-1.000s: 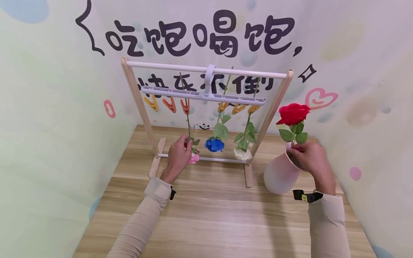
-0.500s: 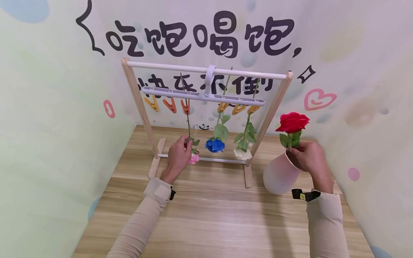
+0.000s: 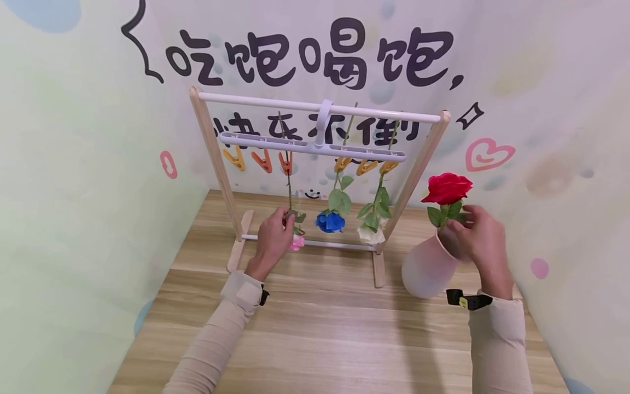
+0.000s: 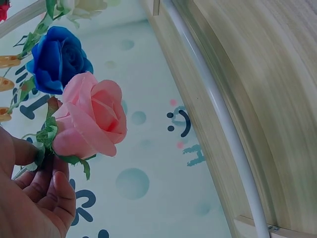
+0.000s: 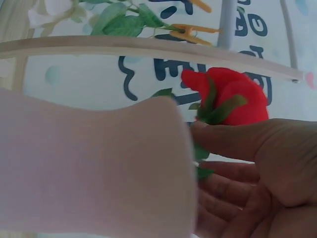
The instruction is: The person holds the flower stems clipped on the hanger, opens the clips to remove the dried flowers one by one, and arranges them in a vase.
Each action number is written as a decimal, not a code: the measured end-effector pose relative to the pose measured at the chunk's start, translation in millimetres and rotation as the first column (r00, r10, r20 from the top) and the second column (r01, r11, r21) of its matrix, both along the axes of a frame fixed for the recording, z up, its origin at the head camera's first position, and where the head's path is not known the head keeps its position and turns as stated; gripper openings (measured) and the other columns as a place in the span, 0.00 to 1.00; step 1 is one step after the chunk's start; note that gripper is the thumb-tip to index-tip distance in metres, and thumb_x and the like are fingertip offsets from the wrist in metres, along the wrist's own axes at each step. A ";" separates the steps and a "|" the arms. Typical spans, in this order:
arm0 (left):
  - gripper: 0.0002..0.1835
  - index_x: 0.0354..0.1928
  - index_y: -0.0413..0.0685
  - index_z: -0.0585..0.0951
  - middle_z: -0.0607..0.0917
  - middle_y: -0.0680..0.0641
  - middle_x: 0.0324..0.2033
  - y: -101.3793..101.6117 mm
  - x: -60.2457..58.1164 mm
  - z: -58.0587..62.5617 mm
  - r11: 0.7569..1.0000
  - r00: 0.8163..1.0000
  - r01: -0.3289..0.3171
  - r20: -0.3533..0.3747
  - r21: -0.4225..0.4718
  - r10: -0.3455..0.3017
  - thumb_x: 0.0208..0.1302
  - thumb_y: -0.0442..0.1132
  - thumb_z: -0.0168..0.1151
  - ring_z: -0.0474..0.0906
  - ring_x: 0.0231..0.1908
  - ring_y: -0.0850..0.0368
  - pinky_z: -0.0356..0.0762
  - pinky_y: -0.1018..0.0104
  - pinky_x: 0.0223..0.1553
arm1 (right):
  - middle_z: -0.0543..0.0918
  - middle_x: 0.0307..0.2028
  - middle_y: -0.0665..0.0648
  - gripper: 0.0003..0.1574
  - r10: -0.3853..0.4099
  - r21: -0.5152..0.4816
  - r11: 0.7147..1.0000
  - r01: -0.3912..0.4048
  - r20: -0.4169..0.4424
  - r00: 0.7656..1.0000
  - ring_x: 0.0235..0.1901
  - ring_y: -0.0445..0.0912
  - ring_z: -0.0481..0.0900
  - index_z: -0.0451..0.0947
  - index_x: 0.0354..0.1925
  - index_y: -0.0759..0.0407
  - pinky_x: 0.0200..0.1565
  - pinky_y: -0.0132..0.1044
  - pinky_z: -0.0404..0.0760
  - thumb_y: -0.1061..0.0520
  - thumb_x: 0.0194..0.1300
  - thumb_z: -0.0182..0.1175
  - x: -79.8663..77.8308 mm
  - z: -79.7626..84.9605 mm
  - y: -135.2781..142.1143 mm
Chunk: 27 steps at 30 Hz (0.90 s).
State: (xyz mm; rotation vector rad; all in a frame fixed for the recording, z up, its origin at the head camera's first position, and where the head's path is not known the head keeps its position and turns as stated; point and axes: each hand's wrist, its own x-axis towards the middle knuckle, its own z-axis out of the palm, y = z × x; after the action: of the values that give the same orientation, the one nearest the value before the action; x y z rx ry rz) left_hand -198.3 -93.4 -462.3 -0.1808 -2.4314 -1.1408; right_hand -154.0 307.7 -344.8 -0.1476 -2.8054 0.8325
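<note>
My left hand (image 3: 275,234) pinches the stem of a pink rose (image 4: 91,116) just behind its bloom. That rose hangs head down, its stem in an orange clothespin (image 3: 285,163) on the hanger (image 3: 295,145). On the right, a red rose (image 3: 447,189) stands upright in a tilted white-pink vase (image 3: 429,268), bloom and leaves above the mouth. My right hand (image 3: 482,241) is at the vase rim beside the rose's leaves, thumb and fingers apart. In the right wrist view the vase wall hides part of the stem and fingertips.
A blue rose (image 3: 330,221) and a white rose (image 3: 371,234) hang head down from yellow clothespins. The hanger hooks over the top bar of a wooden rack (image 3: 205,148). Behind it rises a printed wall (image 3: 98,191); the wooden table (image 3: 315,328) extends in front.
The red rose has sunk lower into the vase. My right hand has loosened its fingers from the stem and shifted slightly right. The left hand keeps its hold on the pink rose.
</note>
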 end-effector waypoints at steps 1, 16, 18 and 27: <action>0.10 0.46 0.36 0.80 0.85 0.42 0.28 0.1 0.0 0.1 1.000 1.000 0.003 0.000 0.001 -0.003 0.70 0.35 0.58 0.78 0.23 0.52 0.73 0.61 0.25 | 0.76 0.57 0.78 0.36 -0.016 -0.018 1.000 0.016 0.002 1.000 0.53 0.71 0.78 0.63 0.68 0.71 0.52 0.61 0.78 0.56 0.68 0.62 1.0 2.6 -2.2; 0.09 0.46 0.37 0.80 0.84 0.43 0.28 0.6 1.3 1.4 1.000 1.000 -0.005 0.008 -0.008 0.005 0.70 0.36 0.59 0.77 0.24 0.52 0.73 0.60 0.26 | 0.72 0.65 0.59 0.38 -0.071 -0.139 0.990 -0.008 -0.553 0.830 0.64 0.49 0.69 0.70 0.66 0.60 0.55 0.56 0.78 0.56 0.59 0.71 3.9 21.7 -65.8; 0.09 0.46 0.37 0.80 0.84 0.43 0.28 0.5 1.4 1.1 1.000 1.000 -0.004 0.010 -0.002 0.004 0.70 0.35 0.59 0.77 0.24 0.52 0.73 0.60 0.25 | 0.71 0.66 0.58 0.39 -0.039 -0.149 0.987 -0.057 -0.573 0.819 0.62 0.49 0.71 0.69 0.65 0.61 0.53 0.53 0.80 0.55 0.59 0.71 1.4 22.5 -76.0; 0.09 0.46 0.39 0.80 0.83 0.45 0.26 0.1 3.1 0.7 1.000 1.000 0.008 0.012 0.000 -0.008 0.71 0.37 0.58 0.75 0.22 0.54 0.69 0.63 0.23 | 0.74 0.61 0.64 0.38 0.148 -0.139 0.949 -0.282 -0.594 0.791 0.61 0.54 0.72 0.70 0.63 0.67 0.53 0.53 0.78 0.58 0.57 0.73 -17.9 16.8 -123.8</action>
State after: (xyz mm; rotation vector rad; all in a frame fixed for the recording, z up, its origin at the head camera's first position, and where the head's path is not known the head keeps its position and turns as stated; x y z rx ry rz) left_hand -195.2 -93.3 -461.6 -0.1842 -2.4434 -1.1492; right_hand -171.9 183.9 -327.9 0.3517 -2.1690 1.0325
